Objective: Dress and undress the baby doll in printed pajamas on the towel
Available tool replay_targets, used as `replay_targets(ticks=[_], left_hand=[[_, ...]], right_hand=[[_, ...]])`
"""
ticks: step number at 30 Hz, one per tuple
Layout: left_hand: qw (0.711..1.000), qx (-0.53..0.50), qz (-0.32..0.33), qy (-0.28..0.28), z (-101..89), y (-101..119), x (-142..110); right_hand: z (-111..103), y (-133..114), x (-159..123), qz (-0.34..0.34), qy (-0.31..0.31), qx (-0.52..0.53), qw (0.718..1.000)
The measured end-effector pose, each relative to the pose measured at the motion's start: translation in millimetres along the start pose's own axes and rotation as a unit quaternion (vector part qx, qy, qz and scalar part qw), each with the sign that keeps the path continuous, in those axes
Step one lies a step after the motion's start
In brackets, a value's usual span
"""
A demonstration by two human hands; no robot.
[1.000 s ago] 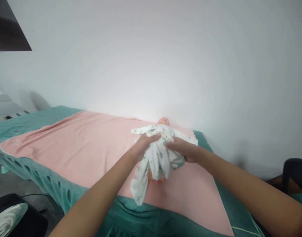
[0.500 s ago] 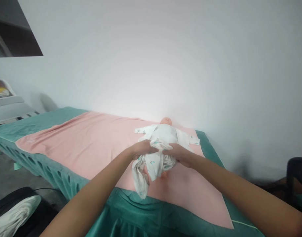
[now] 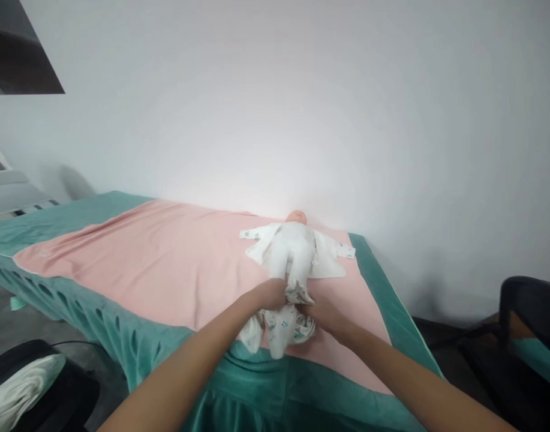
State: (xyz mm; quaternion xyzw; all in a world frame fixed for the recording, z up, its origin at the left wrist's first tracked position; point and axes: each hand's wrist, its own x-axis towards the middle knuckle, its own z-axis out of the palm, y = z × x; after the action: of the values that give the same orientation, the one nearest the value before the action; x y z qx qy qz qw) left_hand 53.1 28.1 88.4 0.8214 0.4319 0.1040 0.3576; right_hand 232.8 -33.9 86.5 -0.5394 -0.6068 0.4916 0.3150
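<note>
A baby doll [image 3: 292, 243] lies on its back on a pink cloth [image 3: 167, 258], head by the wall. Its white torso and upper legs show. A white printed jacket [image 3: 331, 255] is spread open under it, sleeves out to both sides. White patterned baby pants [image 3: 281, 330] are bunched around the doll's lower legs, hiding the feet. My left hand [image 3: 271, 294] is closed on the bunched fabric at the left. From the right, my right hand [image 3: 319, 311] grips the same pants, its fingertips partly hidden by the folds.
A green cover [image 3: 252, 375] drapes the bed beneath the pink cloth. White fabric [image 3: 25, 384] lies on a black seat [image 3: 77, 384] at lower left. A dark chair [image 3: 529, 300] stands at right, and a plain wall [image 3: 301, 120] rises behind the bed.
Both hands have drawn the bunched pants down from the doll's hips toward the near edge of the bed. The doll's lower torso and thighs now show. The camera view has shifted slightly.
</note>
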Motion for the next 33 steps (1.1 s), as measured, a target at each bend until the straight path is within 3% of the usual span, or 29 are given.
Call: replay_targets(ticks=[3, 6, 11, 15, 19, 23, 28, 33], left_hand=[[0.999, -0.005, -0.01, -0.032, -8.5, -2, -3], [0.987, -0.141, -0.004, -0.079, -18.3, -5, -10], [0.899, -0.42, -0.023, -0.12, -23.3, -10, -15], [0.865, -0.487, -0.026, -0.122, -22.9, -14, -1], [0.836, -0.54, -0.021, -0.093, -27.7, -17, 21], [0.839, -0.543, -0.012, -0.023, -33.5, -16, 44], [0.879, -0.469, 0.043, 0.067, -37.0, -14, 70], [0.915, -0.349, 0.087, 0.181, -36.7, -11, 91]], right_hand=[[2, 5, -6, 0.019, 0.018, 0.07, 0.997], [5, 13, -13, 0.039, 0.017, 0.173, 0.984], [9, 26, -15, 0.006, 0.029, 0.332, 0.943], [4, 29, 3, 0.007, 0.054, 0.322, 0.945], [-12, 28, 34, -0.003, 0.111, 0.223, 0.969], [-28, 28, 64, 0.017, 0.187, 0.132, 0.973], [-40, 22, 97, 0.003, 0.239, 0.059, 0.969], [-46, 23, 124, -0.019, 0.327, 0.032, 0.944]])
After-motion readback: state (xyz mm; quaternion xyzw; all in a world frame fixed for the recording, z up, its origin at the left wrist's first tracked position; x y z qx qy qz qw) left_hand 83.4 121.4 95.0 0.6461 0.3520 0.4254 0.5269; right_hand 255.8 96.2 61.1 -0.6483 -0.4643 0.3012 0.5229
